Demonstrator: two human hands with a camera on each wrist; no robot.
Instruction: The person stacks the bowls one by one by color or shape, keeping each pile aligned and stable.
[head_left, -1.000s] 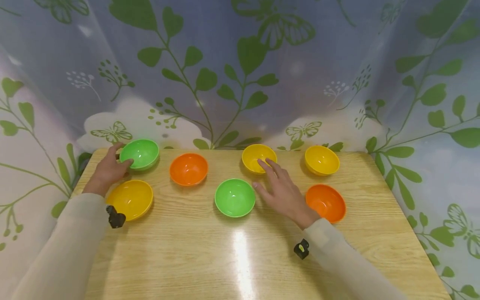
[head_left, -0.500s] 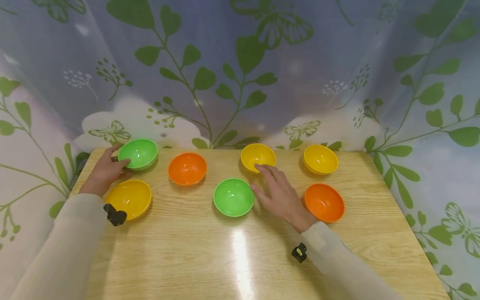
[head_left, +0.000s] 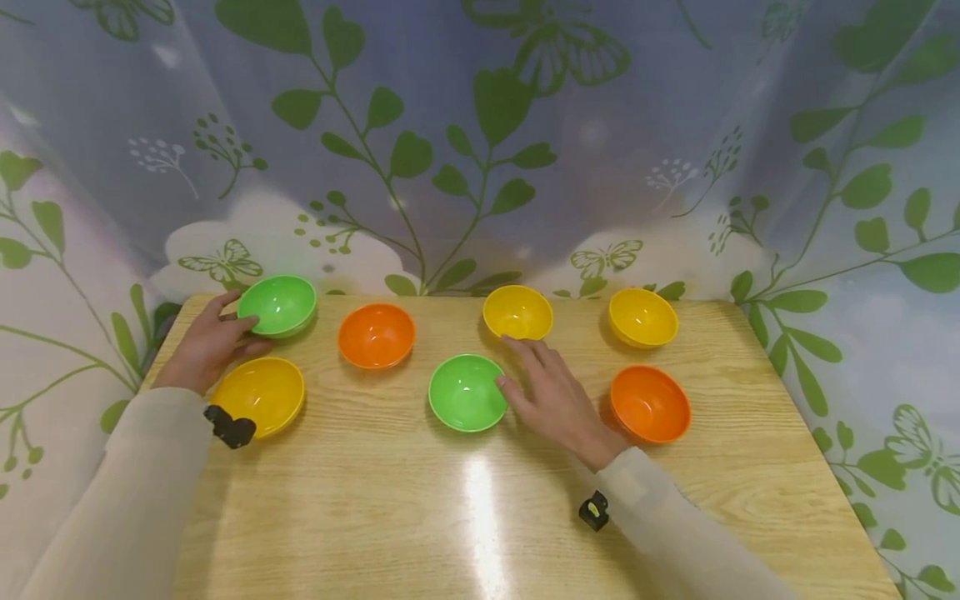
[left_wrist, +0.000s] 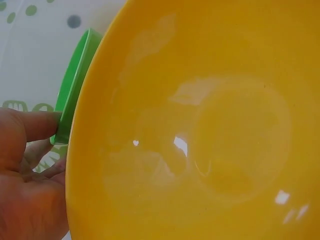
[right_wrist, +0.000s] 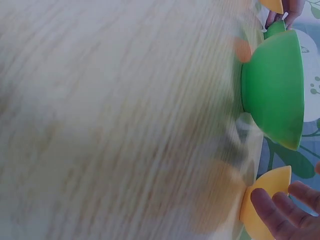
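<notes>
At the table's back left corner, my left hand holds the rim of a green bowl, thumb on the near side. The left wrist view shows the same grip on the green bowl, partly behind a large yellow bowl. That yellow bowl sits below my left hand in the head view. My right hand, fingers extended, is over the table between a second green bowl and a yellow bowl. Its thumb overlaps the green rim; contact cannot be told.
An orange bowl stands left of centre. Another orange bowl lies right of my right wrist, with a yellow bowl behind it. A patterned curtain hangs along the back edge of the wooden table.
My right hand has drawn back from over the middle yellow bowl, toward the near side and slightly left. The left hand stays at the green bowl, and the bowls look unmoved.
</notes>
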